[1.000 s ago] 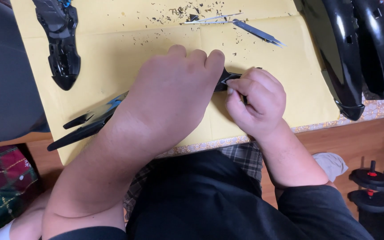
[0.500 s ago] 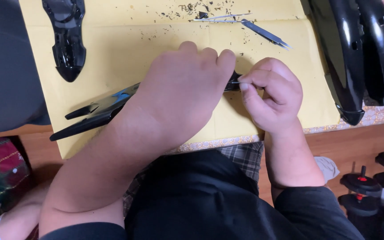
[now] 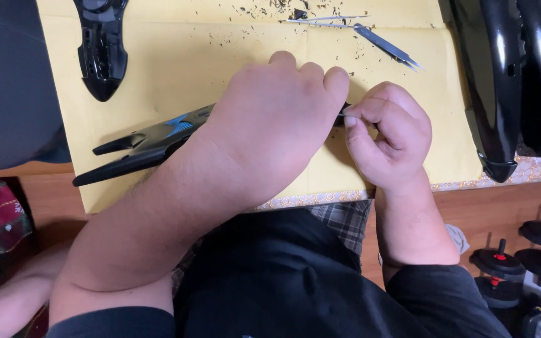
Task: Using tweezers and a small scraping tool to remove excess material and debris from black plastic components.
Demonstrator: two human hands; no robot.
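— From where is the scene viewed?
— From a single head-worn camera, aimed steeply down and held close over the yellow paper sheet (image 3: 220, 56) and the person's lap.
— How is the frame filled?
— Largely by the left hand (image 3: 277, 125) and right hand (image 3: 386, 134); no second view is provided.

Both forearms are bare up to the elbows. The left hand (image 3: 277, 125) and right hand (image 3: 386, 134) wear no gloves or rings. Dark sleeves (image 3: 446, 300) start well behind the hands, on what looks like a black top (image 3: 283, 281). Just behind the wrists, checked cloth (image 3: 339, 222) peeks out.
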